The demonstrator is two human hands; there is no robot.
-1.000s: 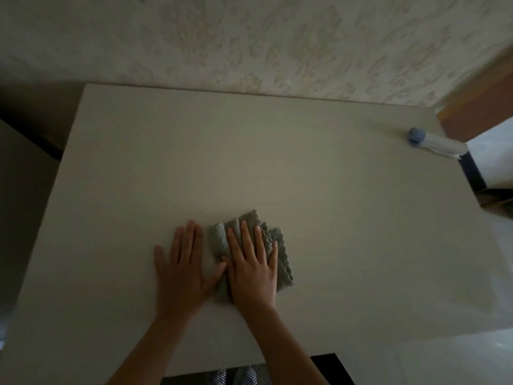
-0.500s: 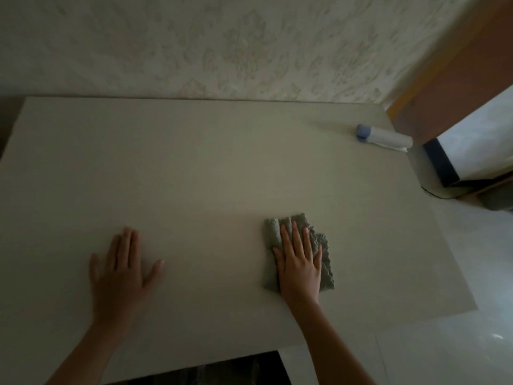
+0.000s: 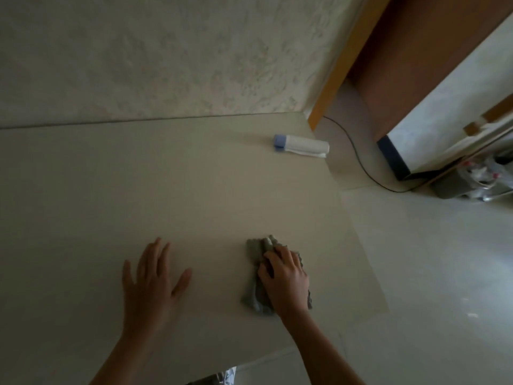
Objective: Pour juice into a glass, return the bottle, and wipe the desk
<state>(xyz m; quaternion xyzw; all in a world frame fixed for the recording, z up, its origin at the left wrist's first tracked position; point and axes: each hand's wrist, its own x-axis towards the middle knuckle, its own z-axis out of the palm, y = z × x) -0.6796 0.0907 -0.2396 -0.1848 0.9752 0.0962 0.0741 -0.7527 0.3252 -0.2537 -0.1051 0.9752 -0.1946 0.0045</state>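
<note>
- Fingers of the left hand [image 3: 155, 284] are seen spread and nearly straight, laid flat on the pale counter [image 3: 116, 195] with nothing held; the thumb is splayed out to the right.
- Compared with half a second ago, the left hand is shown in much the same flat pose on the counter, still well apart from the cloth.
- Between the two hands a bare strip of counter is left; the hands are not touching each other, whereas a second ago they lay side by side, the left thumb against the cloth.
- Fingers of the right hand [image 3: 286, 276] are now curled, bunching the grey-green cloth [image 3: 254, 250] beneath them; half a second ago they were stretched flat across it.
- The cloth is seen crumpled on the counter under the right palm, with one rumpled end sticking out beyond the fingertips and a lower corner showing left of the wrist; earlier it lay flatter and more squarely spread.
- The cloth lies toward the near right part of the counter, short of its right edge.
- A white bottle with a blue cap [image 3: 301, 145] is lying on its side at the far right corner of the counter, its cap pointing left, well apart from both hands and the cloth.
- More of the floor and a dark cable [image 3: 358, 159] at the right are taken in than before.
</note>
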